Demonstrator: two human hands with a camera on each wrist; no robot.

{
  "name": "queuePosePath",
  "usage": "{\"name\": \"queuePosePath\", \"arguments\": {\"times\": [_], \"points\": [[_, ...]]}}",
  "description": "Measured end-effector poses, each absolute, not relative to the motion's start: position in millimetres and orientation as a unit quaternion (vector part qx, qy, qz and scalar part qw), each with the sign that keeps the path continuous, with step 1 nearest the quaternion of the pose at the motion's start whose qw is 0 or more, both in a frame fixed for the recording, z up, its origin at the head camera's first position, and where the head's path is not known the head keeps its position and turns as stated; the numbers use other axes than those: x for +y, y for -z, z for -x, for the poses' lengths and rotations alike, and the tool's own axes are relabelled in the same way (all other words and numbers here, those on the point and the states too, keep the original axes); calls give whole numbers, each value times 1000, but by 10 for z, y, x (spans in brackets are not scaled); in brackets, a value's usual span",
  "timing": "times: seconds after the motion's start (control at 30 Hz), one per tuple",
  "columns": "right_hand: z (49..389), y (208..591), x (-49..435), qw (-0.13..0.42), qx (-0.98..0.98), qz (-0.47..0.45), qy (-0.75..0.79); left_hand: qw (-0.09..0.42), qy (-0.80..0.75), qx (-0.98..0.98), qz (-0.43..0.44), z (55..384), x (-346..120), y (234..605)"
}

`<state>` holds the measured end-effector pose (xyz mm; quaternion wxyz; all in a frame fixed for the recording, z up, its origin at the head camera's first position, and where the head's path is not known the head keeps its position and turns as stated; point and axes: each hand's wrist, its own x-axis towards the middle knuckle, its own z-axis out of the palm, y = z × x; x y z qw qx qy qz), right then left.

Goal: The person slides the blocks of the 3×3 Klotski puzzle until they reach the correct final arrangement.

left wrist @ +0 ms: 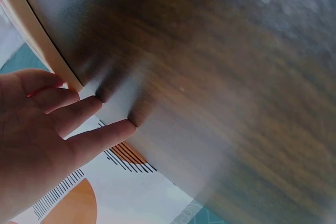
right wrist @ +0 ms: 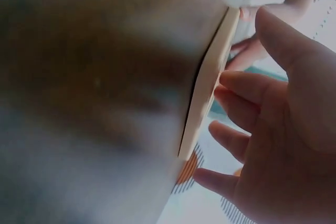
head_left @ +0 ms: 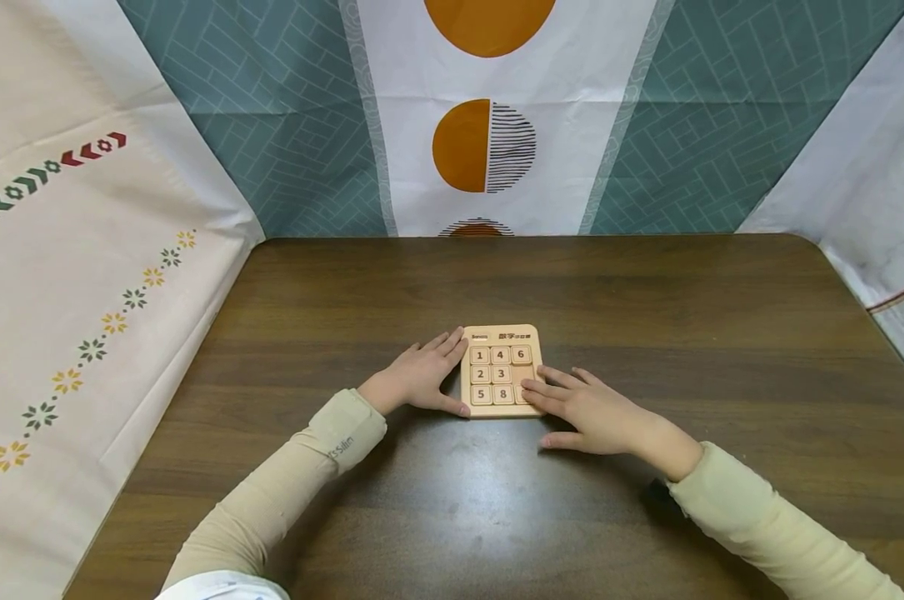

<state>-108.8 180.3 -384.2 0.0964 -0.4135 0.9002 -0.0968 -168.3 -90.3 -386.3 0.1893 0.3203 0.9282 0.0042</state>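
Observation:
A pale wooden number sliding puzzle lies flat on the dark table. Its top row reads 1, 4, 6; the middle row has 2, 3 and a bare slot at the right; the bottom row shows 5, 8 and one tile mostly covered by fingers. My left hand rests along the puzzle's left side, fingertips at the upper corner and thumb at the lower one. With extended fingers, my right hand touches the lower right tile; its thumb stays off the board. The right wrist view shows the puzzle's side edge beside those fingertips.
The brown wooden table extends widely around the puzzle. Behind it hangs a teal and white cloth with orange circles. A cream embroidered cloth hangs at the left, and pale fabric at the right.

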Motion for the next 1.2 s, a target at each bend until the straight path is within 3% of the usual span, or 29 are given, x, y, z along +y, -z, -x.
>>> {"name": "queuePosePath", "arguments": {"times": [0.5, 1.2], "points": [[1507, 3827, 1735, 109, 920, 367, 83, 185, -2, 930, -317, 1684, -899, 3877], [1280, 3825, 1749, 94, 911, 395, 75, 193, -4, 929, -316, 1693, -901, 3875]]}}
